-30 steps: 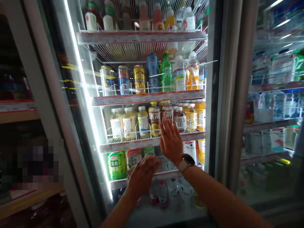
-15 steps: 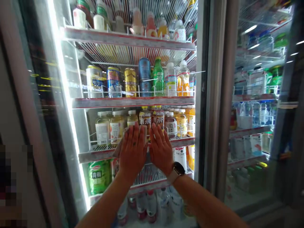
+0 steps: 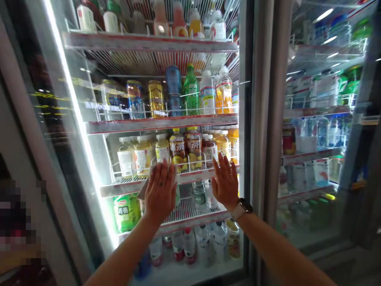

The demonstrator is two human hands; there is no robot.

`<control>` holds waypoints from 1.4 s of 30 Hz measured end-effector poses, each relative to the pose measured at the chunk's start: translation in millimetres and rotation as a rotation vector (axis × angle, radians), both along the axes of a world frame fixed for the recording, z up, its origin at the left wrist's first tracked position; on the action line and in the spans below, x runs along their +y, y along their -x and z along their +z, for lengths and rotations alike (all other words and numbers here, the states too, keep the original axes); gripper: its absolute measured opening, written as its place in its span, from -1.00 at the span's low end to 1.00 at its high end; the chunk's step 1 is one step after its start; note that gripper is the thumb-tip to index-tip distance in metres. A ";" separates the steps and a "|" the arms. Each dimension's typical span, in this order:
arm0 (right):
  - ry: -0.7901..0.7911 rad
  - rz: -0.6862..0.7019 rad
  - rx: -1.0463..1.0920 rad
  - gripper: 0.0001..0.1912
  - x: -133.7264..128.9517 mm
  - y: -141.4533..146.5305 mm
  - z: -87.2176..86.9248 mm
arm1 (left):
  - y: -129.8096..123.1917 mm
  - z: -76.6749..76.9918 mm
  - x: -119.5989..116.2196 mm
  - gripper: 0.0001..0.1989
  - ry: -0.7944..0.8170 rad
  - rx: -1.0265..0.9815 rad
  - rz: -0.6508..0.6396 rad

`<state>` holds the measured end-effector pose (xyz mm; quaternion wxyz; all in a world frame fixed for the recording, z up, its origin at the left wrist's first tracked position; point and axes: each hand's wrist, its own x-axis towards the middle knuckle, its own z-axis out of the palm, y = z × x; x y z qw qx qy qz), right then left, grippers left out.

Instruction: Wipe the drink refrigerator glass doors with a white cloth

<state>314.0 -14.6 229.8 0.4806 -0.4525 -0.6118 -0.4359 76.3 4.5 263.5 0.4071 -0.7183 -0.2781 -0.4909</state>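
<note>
My left hand (image 3: 160, 190) lies flat, fingers straight and close together, holding a greyish cloth (image 3: 143, 191) against the glass door (image 3: 133, 254) of a drinks fridge. Most of the cloth is hidden under the palm. To its right, my right hand (image 3: 225, 182) is spread on or close to the glass with nothing visible in it; a watch is on that wrist. Behind the hands, through the glass, stand brown tea bottles (image 3: 194, 147) and pale yellow drink bottles (image 3: 143, 155) on a wire shelf.
A metal door frame (image 3: 269, 119) runs upright at the right, with a second glass-fronted fridge section (image 3: 315, 159) beyond. A bright light strip (image 3: 70, 99) lines the left side. Cans (image 3: 156, 99) and a green bottle (image 3: 191, 89) stand on the shelf above.
My right hand has moved right, away from my left hand, and its fingers have spread. My left hand with the cloth has shifted slightly left and down. The view has shifted a little.
</note>
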 end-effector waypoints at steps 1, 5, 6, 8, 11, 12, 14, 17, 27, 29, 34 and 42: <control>0.006 0.000 0.006 -0.30 0.1 0.9 -0.5 | -7.3 16.7 0.8 -0.30 0.007 0.004 -0.023; 0.010 -0.012 0.019 -0.30 -1.8 3.8 1.0 | -46.9 83.7 5.8 -0.31 -0.020 -0.049 -0.091; 0.007 -0.014 0.016 -0.31 -2.0 3.7 1.2 | -56.7 91.3 6.1 -0.31 -0.021 -0.053 -0.099; 0.000 -0.017 0.006 -0.32 -1.6 3.0 0.7 | -72.9 86.8 4.4 -0.30 -0.007 -0.020 -0.102; -0.019 -0.020 -0.001 -0.33 -0.3 2.3 -0.6 | -84.6 32.8 -1.5 -0.31 0.004 0.098 -0.058; -0.028 -0.021 0.002 -0.33 -0.1 2.4 -0.8 | -84.7 5.9 -3.3 -0.32 0.003 0.131 -0.029; -0.047 -0.020 0.006 -0.32 -0.2 2.7 -0.8 | -79.8 -53.0 -6.4 -0.33 0.011 0.194 -0.010; -0.054 -0.014 0.011 -0.32 -1.0 2.7 -0.4 | -64.5 -129.8 -10.2 -0.36 0.035 0.244 0.004; -0.051 0.013 0.027 -0.34 -0.6 1.7 -1.8 | -59.0 1.2 -3.9 -0.31 0.048 0.092 -0.014; -0.043 0.015 0.033 -0.33 -0.7 1.7 -2.2 | -68.3 44.1 -1.3 -0.31 0.041 -0.027 -0.028; -0.048 0.018 0.044 -0.33 0.2 2.7 -3.3 | -92.0 27.1 -4.5 -0.31 0.006 0.008 -0.029; -0.071 0.033 0.022 -0.33 2.0 -0.8 -3.9 | -94.1 -101.6 -9.6 -0.35 0.031 0.111 0.010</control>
